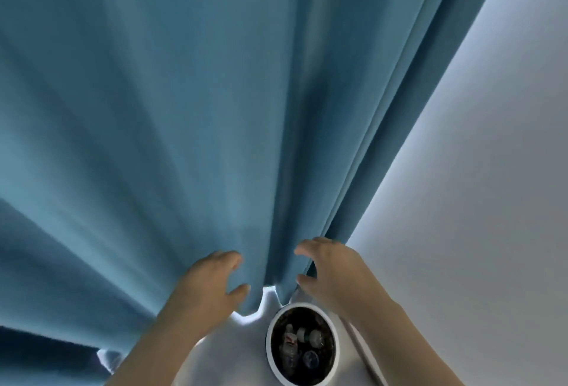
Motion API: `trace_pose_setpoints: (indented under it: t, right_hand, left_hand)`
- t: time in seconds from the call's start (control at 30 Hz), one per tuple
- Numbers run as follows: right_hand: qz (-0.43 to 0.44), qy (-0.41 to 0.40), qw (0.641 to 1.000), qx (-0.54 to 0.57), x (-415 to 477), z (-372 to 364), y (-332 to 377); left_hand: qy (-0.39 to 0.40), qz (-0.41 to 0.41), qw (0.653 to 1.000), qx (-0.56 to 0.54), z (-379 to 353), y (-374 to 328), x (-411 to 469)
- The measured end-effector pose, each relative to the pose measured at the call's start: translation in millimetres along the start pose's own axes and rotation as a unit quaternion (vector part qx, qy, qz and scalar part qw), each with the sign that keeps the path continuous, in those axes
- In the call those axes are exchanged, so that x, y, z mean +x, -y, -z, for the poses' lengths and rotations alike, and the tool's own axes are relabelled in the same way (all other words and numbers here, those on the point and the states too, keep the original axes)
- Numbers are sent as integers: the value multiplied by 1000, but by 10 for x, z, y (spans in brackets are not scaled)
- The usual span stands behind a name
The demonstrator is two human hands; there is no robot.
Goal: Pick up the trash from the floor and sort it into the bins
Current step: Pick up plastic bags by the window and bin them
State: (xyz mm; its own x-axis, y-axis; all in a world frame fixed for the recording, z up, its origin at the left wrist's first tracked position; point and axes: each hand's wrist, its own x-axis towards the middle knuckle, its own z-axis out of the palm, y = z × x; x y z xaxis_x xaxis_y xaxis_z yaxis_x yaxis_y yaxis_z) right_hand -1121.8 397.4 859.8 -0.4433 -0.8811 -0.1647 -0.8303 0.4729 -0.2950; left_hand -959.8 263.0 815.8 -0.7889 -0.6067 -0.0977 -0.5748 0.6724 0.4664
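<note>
Blue cloth is seen directly behind both hands, which are raised side by side above the bin and kept apart from each other. The left hand [212,281] is held up and to the left of the bin [270,352], fingers loosely spread and thumb out, with nothing gripped; it is held close against the curtain [184,108]. The right hand [330,268] is held just above the bin, fingers loosely curved, with nothing gripped; whether the curtain's edge is touched by it cannot be told. A fold of the curtain's hem is hung between the two hands, just above the bin's rim. The bin, white and round, is stood on the pale floor [233,355]. Plastic bottles [290,344] are held inside it, with other small round pieces too blurred to name. Right of the bin a white wall [461,201] is seen; above and left of the bin, the view is filled by the curtain.
</note>
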Motion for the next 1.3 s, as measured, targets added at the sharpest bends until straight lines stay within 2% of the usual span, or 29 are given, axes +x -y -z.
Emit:
trace_pose_setpoints:
  t: [0.17, 0.4, 0.63, 0.83, 1.07, 1.3]
  right_hand:
    - [104, 29, 994, -17, 314, -159, 724]
    - [240, 79, 966, -52, 515, -650, 2290]
    - [346, 143, 926, -53, 374, -1292, 3931]
    - [408, 182, 891, -82, 237, -1655, 4861]
    - [485, 219, 838, -119, 278, -1985, 5716]
    - [542, 252, 789, -138, 735, -2543, 6526]
  left_hand:
    - [-42, 91, 995, -9, 281, 561, -397]
    - [-92, 219, 971, -15, 801, 1653, -1405]
    - [-153, 349, 924, -16, 1185, 2737, -2794]
    - [-188, 428, 883, -43, 1229, 3223, -3596]
    - [-205, 504, 835, -86, 1182, 3674, -4025]
    - [-212, 569, 787, -105, 1343, 4332, -4077]
